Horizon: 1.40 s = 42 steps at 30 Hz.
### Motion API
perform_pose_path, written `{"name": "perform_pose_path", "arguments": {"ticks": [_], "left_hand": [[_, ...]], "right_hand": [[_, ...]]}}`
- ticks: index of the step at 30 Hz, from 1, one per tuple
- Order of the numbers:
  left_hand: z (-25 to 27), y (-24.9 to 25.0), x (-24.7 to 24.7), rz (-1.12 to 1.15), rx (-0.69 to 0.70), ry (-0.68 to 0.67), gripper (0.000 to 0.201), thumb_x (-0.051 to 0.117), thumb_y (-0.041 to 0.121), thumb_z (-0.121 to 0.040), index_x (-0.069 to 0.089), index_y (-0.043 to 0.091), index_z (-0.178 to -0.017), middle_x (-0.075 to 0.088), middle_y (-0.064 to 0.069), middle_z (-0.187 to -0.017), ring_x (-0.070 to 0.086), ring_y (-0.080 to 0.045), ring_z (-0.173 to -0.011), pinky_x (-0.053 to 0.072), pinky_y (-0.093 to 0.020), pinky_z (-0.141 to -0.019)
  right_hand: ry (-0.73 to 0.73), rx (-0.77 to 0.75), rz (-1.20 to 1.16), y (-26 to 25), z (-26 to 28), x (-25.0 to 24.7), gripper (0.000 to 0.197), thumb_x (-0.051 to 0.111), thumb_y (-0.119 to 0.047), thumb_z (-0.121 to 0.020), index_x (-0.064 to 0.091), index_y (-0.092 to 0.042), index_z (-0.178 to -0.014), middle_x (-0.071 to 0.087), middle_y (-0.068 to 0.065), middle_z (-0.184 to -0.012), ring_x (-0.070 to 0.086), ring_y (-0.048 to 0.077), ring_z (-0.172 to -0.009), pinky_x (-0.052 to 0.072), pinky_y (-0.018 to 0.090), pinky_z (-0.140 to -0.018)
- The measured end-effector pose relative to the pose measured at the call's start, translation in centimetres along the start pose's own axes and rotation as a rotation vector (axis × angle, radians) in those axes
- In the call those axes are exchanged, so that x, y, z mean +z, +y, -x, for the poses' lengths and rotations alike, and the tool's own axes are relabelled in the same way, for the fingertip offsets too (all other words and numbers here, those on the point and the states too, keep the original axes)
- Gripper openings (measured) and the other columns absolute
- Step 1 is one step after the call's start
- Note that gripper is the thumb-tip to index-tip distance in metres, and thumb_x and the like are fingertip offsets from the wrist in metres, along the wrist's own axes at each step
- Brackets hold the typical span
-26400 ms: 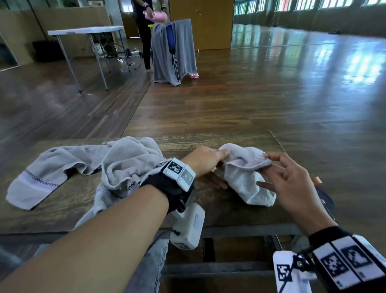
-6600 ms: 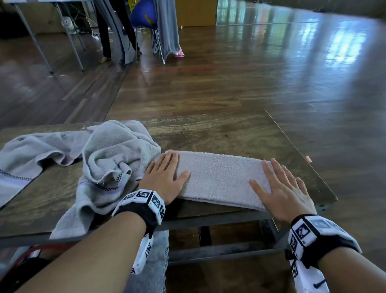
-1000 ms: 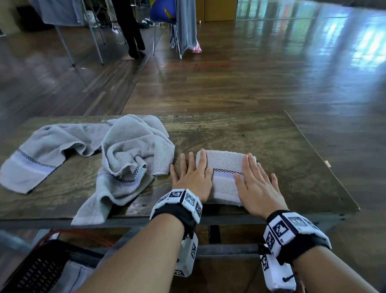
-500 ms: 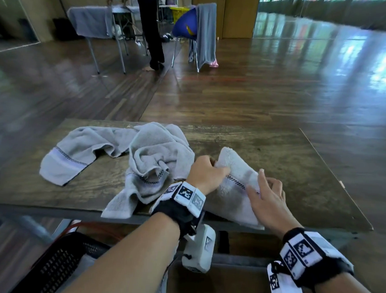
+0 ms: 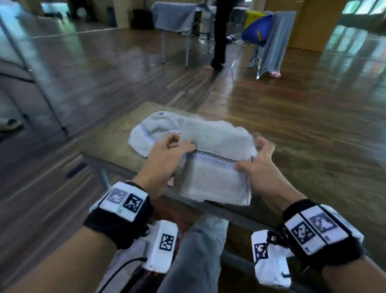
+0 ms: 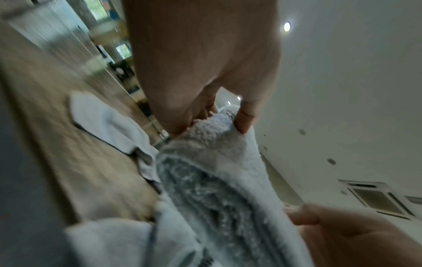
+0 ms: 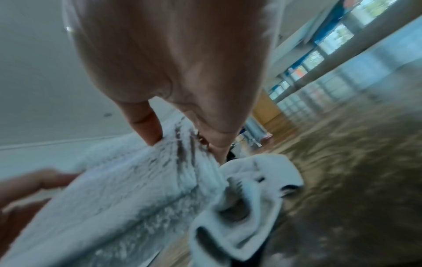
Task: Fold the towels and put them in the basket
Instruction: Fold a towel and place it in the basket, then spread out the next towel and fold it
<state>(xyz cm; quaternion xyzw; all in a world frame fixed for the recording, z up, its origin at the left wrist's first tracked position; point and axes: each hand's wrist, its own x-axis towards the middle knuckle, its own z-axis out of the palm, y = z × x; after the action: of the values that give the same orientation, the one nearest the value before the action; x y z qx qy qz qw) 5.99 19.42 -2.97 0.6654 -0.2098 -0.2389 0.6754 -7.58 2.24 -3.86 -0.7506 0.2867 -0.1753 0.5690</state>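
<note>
Black wristbands [image 5: 117,227] carry white tags printed with square codes; grey trousers [image 5: 196,257].

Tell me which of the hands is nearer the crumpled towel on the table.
Left. The left hand grips the folded towel beside the crumpled towel; the right hand grips its far side.

head view downward, wrist views close

The folded towel [image 5: 212,180] is nubbly terry cloth; the table [image 5: 122,132] is matt worn wood; the floor [image 5: 322,107] is glossy wood.
</note>
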Motion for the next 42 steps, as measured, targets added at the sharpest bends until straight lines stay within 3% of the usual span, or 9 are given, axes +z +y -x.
{"name": "perform_pose_path", "arguments": {"ticks": [5,9,14,18,25,28,31,35,42], "left_hand": [[2.7,-5.1,-11.7,0.076,-0.102,0.244,0.011,0.069,0.020,-0.091,0.058,0.016,-0.091,0.067,-0.012,-0.087,0.061,-0.023,-0.068,0.047,-0.031,-0.055],[4.8,-11.2,-18.2,0.056,-0.232,0.443,0.016,0.070,0.022,-0.091,0.061,0.016,-0.101,0.071,-0.016,-0.107,0.066,-0.029,-0.085,0.055,-0.050,-0.079],[7.0,-19.8,-22.4,-0.055,-0.399,0.671,0.029,0.069,0.022,-0.088,0.041,0.025,-0.093,0.059,-0.001,-0.076,0.053,-0.018,-0.059,0.047,-0.036,-0.054],[8.3,-25.8,-22.4,-0.099,-0.648,0.646,0.021,0.067,0.033,-0.071,0.058,0.019,-0.059,0.053,0.000,-0.054,0.051,-0.020,-0.057,0.044,-0.036,-0.062],[10.0,-31.8,-22.8,-0.167,-0.986,0.698,0.044,0.069,0.032,-0.068,0.072,-0.003,-0.094,0.072,-0.026,-0.100,0.069,-0.040,-0.094,0.057,-0.044,-0.084],[10.5,-33.2,-23.6,-0.255,-1.052,0.750,0.042,0.067,0.029,-0.077,0.070,-0.007,-0.098,0.072,-0.024,-0.104,0.068,-0.038,-0.096,0.054,-0.036,-0.083],[10.0,-33.9,-23.7,-0.242,-1.096,0.674,0.029,0.064,0.029,-0.084,0.064,0.000,-0.080,0.069,-0.019,-0.102,0.064,-0.033,-0.092,0.048,-0.032,-0.080],[9.3,-34.1,-23.4,-0.322,-1.145,0.585,0.048,0.058,0.032,-0.088,0.062,-0.005,-0.117,0.064,-0.021,-0.122,0.061,-0.037,-0.110,0.049,-0.034,-0.090],[9.1,-33.1,-22.9,-0.399,-1.072,0.577,0.038,0.055,0.025,-0.090,0.066,-0.008,-0.104,0.068,-0.022,-0.105,0.060,-0.031,-0.085,0.040,-0.030,-0.068]], "right_hand": [[-0.247,-0.119,0.237,-2.5,-1.2,11.1,0.068,0.058,-0.012,-0.093,0.011,-0.033,-0.138,0.061,0.002,-0.107,0.067,0.009,-0.087,0.049,0.022,-0.069],[-0.433,-0.117,0.323,-1.1,-1.5,19.9,0.069,0.060,-0.017,-0.095,0.010,-0.031,-0.140,0.056,-0.009,-0.088,0.061,-0.008,-0.067,0.042,0.011,-0.058],[-0.586,-0.034,0.427,4.4,-1.8,28.3,0.056,0.063,-0.013,-0.092,0.019,-0.024,-0.124,0.048,-0.007,-0.106,0.055,0.004,-0.082,0.043,0.033,-0.078],[-0.704,0.124,0.612,9.1,-1.0,32.5,0.053,0.057,-0.007,-0.091,0.018,-0.019,-0.125,0.046,0.003,-0.078,0.050,0.019,-0.057,0.036,0.031,-0.047],[-0.796,0.317,0.677,14.7,0.4,36.9,0.047,0.051,0.000,-0.092,0.026,-0.016,-0.128,0.041,-0.004,-0.082,0.042,0.009,-0.064,0.030,0.020,-0.047],[-0.863,0.392,0.667,15.8,0.6,38.5,0.056,0.052,-0.004,-0.093,0.025,-0.018,-0.140,0.059,0.007,-0.107,0.061,0.025,-0.088,0.049,0.032,-0.071],[-0.876,0.394,0.698,16.3,0.3,39.4,0.066,0.053,-0.007,-0.094,0.022,-0.017,-0.151,0.055,0.015,-0.137,0.057,0.033,-0.120,0.050,0.045,-0.099],[-0.864,0.386,0.691,16.3,-0.6,39.3,0.056,0.051,-0.008,-0.094,0.032,-0.012,-0.147,0.055,0.015,-0.135,0.058,0.033,-0.114,0.052,0.049,-0.097],[-0.858,0.353,0.609,14.7,-0.4,38.7,0.042,0.055,-0.017,-0.098,0.042,-0.013,-0.138,0.056,0.011,-0.130,0.058,0.029,-0.113,0.049,0.047,-0.100]]}}
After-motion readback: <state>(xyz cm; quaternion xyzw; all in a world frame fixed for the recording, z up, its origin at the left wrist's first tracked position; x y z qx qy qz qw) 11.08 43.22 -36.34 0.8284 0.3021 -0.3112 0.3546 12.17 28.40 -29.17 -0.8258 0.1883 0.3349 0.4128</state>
